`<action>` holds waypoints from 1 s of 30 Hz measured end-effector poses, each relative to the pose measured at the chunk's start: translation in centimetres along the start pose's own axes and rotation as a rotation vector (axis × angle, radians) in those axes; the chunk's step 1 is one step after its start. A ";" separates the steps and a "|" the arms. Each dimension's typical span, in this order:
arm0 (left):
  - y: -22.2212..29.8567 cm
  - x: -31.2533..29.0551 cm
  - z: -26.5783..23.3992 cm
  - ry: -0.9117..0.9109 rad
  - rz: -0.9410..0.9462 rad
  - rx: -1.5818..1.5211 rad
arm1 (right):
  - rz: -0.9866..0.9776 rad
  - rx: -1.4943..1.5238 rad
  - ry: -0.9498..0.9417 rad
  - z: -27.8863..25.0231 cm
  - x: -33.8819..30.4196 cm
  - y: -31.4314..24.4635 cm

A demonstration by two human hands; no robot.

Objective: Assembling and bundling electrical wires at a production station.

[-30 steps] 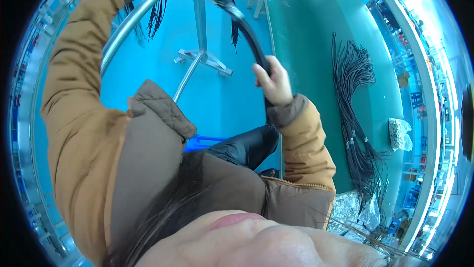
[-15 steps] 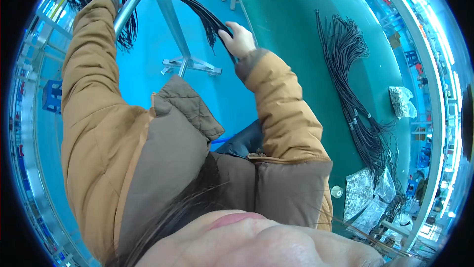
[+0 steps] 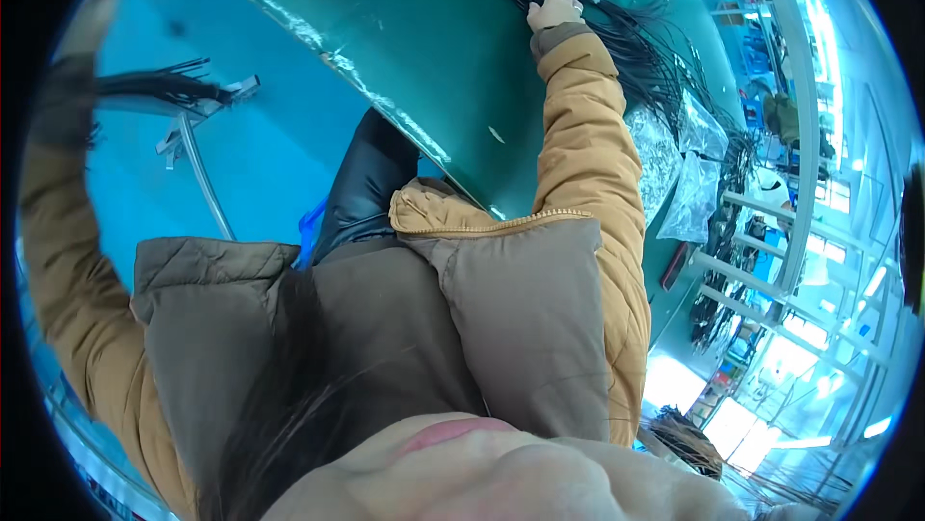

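A bundle of black cables (image 3: pixel 626 39) lies on the green tabletop (image 3: pixel 434 58), its long axis slanting from the top centre of the frame down to the right, where the strands fan out loosely. The right hand (image 3: pixel 556 8) meets it from its lower-left side, the fingers laid over the strands and pointing up across that axis; whether they close around any cables I cannot tell. This hand is far the nearer one: the left hand (image 3: pixel 99 10), a blur at the upper left edge, is well apart from the bundle, and its grip cannot be made out. Near the left sleeve, a second bunch of dark strands (image 3: pixel 169 85) shows above the blue floor (image 3: pixel 279 116). Clear plastic bags (image 3: pixel 692 198) lie below the fanned ends, at centre right.
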State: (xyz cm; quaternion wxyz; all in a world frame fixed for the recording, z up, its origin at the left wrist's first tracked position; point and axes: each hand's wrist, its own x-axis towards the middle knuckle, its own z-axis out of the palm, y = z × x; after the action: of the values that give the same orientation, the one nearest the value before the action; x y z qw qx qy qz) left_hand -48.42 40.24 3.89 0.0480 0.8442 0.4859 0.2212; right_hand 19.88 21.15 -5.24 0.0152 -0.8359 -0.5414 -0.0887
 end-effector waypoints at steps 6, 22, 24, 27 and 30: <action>29.7 6.9 16.7 -0.316 0.435 -0.215 | -0.077 0.235 0.059 1.4 2.8 6.7; 53.2 19.2 33.4 -0.078 0.464 -0.060 | -0.439 -0.055 0.372 -4.1 7.4 15.0; 55.1 20.9 31.3 -0.205 0.432 -0.142 | -0.570 0.108 0.406 -10.2 5.2 16.3; 58.3 18.0 21.7 -0.310 0.571 -0.245 | -0.529 -0.046 0.431 -15.9 0.2 17.2; 54.7 16.3 17.5 -0.572 0.765 -0.490 | -0.399 -0.131 0.229 -23.5 -7.5 16.4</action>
State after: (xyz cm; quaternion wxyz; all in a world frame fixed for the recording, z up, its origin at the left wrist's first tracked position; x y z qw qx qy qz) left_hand 9.61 27.67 9.64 0.2902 0.9516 0.0450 0.0911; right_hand 28.63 4.74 17.82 0.0044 -0.6963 -0.6836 -0.2189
